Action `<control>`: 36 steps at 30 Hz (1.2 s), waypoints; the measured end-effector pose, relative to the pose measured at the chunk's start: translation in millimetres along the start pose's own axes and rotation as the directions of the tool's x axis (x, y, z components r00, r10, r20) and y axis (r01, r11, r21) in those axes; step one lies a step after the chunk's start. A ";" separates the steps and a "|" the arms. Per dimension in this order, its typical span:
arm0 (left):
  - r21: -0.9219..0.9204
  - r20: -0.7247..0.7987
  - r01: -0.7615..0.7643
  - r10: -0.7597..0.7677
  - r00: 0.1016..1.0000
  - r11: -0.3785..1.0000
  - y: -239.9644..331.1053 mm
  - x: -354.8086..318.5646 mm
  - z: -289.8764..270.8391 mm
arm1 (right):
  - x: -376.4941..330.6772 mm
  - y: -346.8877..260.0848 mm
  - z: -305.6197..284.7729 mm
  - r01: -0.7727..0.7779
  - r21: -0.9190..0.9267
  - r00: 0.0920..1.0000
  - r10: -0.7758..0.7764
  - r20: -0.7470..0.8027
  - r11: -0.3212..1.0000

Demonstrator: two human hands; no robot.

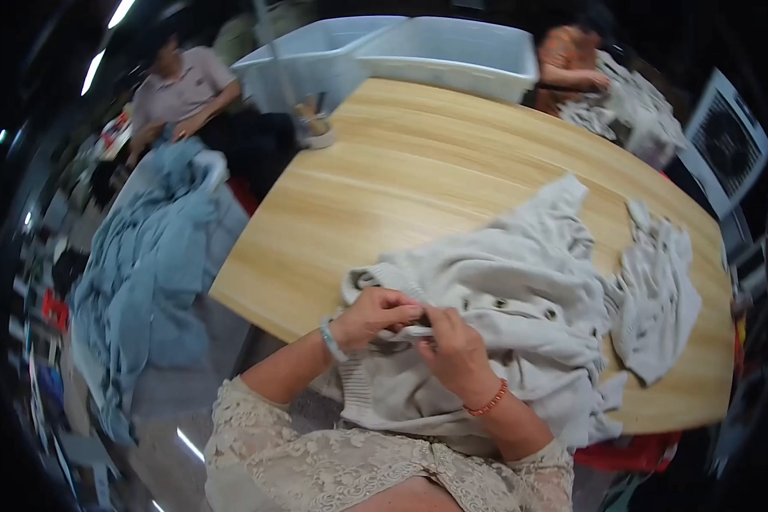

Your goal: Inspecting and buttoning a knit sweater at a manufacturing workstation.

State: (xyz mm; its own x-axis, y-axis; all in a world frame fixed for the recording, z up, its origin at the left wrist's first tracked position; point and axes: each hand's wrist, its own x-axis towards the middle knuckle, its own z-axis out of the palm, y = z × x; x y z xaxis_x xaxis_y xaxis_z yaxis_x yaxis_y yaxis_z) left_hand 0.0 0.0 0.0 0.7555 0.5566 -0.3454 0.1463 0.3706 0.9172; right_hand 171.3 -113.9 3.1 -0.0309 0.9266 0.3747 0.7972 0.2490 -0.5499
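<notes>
Pinches the ribbed edge of a pale grey buttoned cardigan [503, 264] with both hands: closes the left hand [374, 316] with thumb and fingers drawn together, and curls the right hand [456, 348] in from the opposite side to grip the same spot. Cannot make out anything small between the fingertips. Has the cardigan bunched in loose folds over the near part of a wood-grained table [316, 222], with the ribbed hem [357, 392] hanging past the near edge.

Could slide farther off under that overhanging weight, above all on so smooth a top or with a loosened pinch. Could pull the ribbing out of shape by tugging against the bunched body instead of bringing slack along. Could catch a neighbouring layer by mistake, owing to fingers crowding over the spot and folds piled close by. Could snag the knit on the orange-red beaded bracelet [486, 399] at the right wrist, so near the cloth, or on the pale bracelet [332, 340] at the left. Could strain the dark, button-like rounds [551, 314] along the front band through a hard sideways pull. Could drag along the second grey knit piece [657, 299], just beside on the right; cannot tell for certain whether touching.
</notes>
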 end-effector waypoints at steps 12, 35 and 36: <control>0.611 -0.153 -0.390 0.586 0.796 0.689 -18.2 -12.8 13.3 | 24.7 4.4 -0.6 -0.028 0.211 0.999 0.021 0.033 0.977; 0.325 0.001 -0.396 0.418 0.908 0.859 -21.4 -4.2 -14.7 | 16.6 14.5 -19.3 -0.221 0.442 0.950 0.091 0.297 0.869; 0.318 -0.070 -0.372 0.412 0.908 0.872 -16.6 -7.5 -20.1 | 16.8 17.2 -25.1 -0.127 0.278 0.961 0.049 0.272 0.952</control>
State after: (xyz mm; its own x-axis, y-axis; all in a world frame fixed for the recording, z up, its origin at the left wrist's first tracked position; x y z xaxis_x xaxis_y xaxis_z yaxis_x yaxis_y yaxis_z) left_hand -20.9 4.6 -16.6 0.7021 0.7103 0.0505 0.0497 -0.1196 0.9916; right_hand 199.7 -101.2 18.7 -0.1543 0.9794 0.1302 0.5956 0.1974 -0.7787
